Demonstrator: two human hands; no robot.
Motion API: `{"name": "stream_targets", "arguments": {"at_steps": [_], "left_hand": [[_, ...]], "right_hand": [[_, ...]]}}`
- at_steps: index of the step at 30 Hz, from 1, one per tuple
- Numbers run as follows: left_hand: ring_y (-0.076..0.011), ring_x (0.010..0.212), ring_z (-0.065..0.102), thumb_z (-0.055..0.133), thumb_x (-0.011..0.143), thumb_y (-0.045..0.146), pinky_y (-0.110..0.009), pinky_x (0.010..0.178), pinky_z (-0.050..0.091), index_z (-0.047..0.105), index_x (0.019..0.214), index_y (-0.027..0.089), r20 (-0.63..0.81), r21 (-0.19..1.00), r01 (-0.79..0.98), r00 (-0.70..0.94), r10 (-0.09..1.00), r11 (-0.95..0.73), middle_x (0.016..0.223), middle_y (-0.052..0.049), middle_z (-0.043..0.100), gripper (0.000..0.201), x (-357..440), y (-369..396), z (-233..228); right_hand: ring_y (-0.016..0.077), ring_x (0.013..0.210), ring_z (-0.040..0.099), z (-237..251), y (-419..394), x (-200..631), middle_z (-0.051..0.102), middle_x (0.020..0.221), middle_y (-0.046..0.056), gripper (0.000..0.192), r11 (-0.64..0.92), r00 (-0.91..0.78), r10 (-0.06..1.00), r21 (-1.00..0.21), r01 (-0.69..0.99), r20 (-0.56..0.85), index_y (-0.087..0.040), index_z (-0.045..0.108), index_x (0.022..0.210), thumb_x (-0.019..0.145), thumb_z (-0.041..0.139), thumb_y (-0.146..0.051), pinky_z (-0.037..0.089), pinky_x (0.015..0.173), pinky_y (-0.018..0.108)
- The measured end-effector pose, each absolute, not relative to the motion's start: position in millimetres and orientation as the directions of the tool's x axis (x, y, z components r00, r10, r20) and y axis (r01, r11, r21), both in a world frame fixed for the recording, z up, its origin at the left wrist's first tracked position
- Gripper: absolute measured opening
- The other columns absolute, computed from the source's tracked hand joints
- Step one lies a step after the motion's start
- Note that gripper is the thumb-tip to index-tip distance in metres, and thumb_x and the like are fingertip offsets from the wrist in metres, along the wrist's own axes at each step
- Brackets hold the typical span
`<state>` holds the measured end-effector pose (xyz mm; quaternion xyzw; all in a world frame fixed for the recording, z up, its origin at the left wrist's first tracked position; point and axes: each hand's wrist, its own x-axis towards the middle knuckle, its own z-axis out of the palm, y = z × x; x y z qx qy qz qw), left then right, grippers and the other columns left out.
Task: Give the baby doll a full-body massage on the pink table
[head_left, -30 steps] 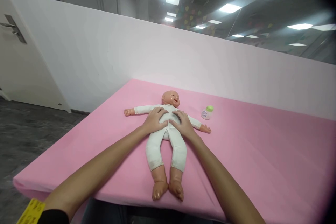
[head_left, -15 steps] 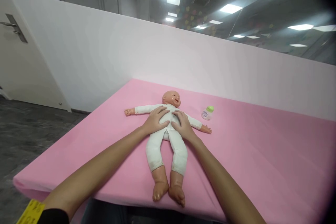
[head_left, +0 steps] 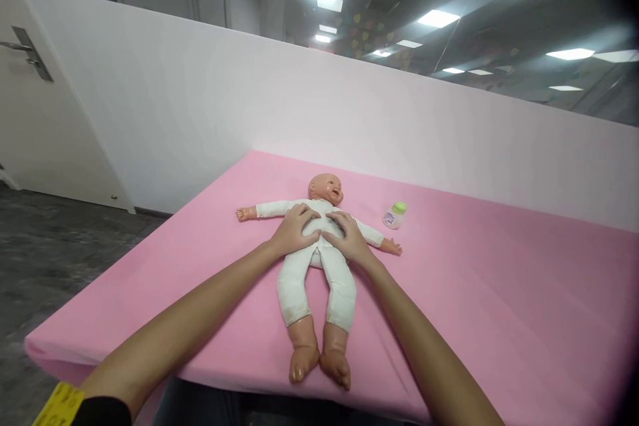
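Fingers curled, both pressing belly of plastic baby doll in white suit (head_left: pixel 319 259): left hand (head_left: pixel 293 231), right hand (head_left: pixel 347 238) | green-capped small bottle (head_left: pixel 394 214) near, apart | pink padded table (head_left: pixel 499 306)

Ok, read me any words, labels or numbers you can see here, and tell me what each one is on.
Nothing can be read.
Small bottle with the green cap, beside the doll: its label carries print, too small and blurred to read.
Yellow tag at the left sleeve: dark marks, unreadable.
Doll's white suit, pink table cover: no text.
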<state>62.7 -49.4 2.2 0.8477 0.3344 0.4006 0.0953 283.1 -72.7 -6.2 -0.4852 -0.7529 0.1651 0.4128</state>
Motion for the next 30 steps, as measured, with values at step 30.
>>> {"name": "stream_targets", "arguments": {"at_steps": [30], "left_hand": [[-0.0334, 0.138, 0.051, 0.064, 0.092, 0.041, -0.054, 0.118, 0.038, 0.061, 0.135, 0.024, 0.597, 0.418, 0.530, 0.451, 0.663, -0.737, 0.146, -0.012, 0.057, 0.046, 62.8, -43.6, -3.8]], "right_hand": [[0.0335, 0.144, 0.047, -4.4, -72.4, 281.8, 0.055, 0.152, 0.011, 0.068, 0.386, -0.129, 0.908, -0.678, 0.626, 0.398, -0.025, 0.057, 0.141, 0.082, 0.077, -0.050, 0.036, 0.123, 0.055]]}}
